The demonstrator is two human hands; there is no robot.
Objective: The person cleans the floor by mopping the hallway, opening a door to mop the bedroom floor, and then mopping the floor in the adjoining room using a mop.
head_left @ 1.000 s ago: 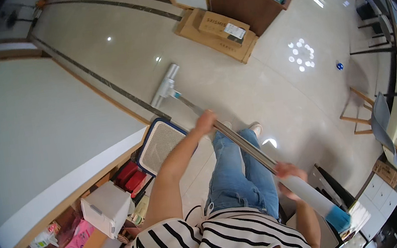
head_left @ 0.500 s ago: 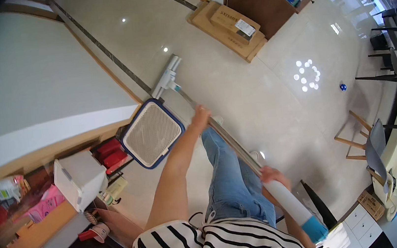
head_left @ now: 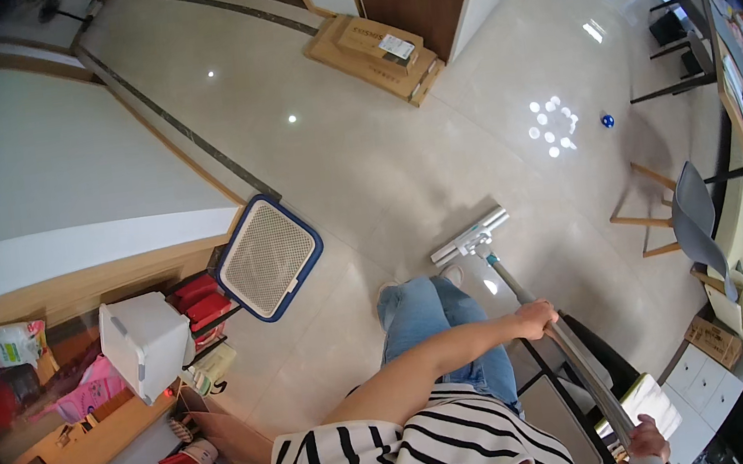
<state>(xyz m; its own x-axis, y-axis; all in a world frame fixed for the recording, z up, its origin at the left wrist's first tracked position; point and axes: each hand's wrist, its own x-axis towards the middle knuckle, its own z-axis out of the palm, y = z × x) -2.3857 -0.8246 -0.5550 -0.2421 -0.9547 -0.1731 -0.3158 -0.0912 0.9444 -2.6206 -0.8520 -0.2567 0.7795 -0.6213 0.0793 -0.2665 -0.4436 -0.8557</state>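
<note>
A long-handled mop (head_left: 515, 279) slants across the floor at my right, its silvery pole running up from the wide grey-white mop head (head_left: 461, 247). The head lies on the glossy tiles just beyond my shoes. My left hand (head_left: 537, 319) reaches across my body and is wrapped round the pole about midway. Higher up, near the lower right edge, my right hand (head_left: 648, 440) is closed round the handle at its pale grip section. The top end of the handle is mostly out of sight.
A blue-rimmed mesh tray (head_left: 269, 258) lies at the left beside the white box (head_left: 146, 343) and shelves. Flat cardboard boxes (head_left: 377, 50) lean by the cabinet. A grey chair (head_left: 695, 211), a blue ball (head_left: 607, 121) and a table (head_left: 734, 85) are at right.
The mop head has swung from beside the mesh tray at the far left to in front of my feet. Both hands have moved right and nearer with the pole, and my view has shifted.
</note>
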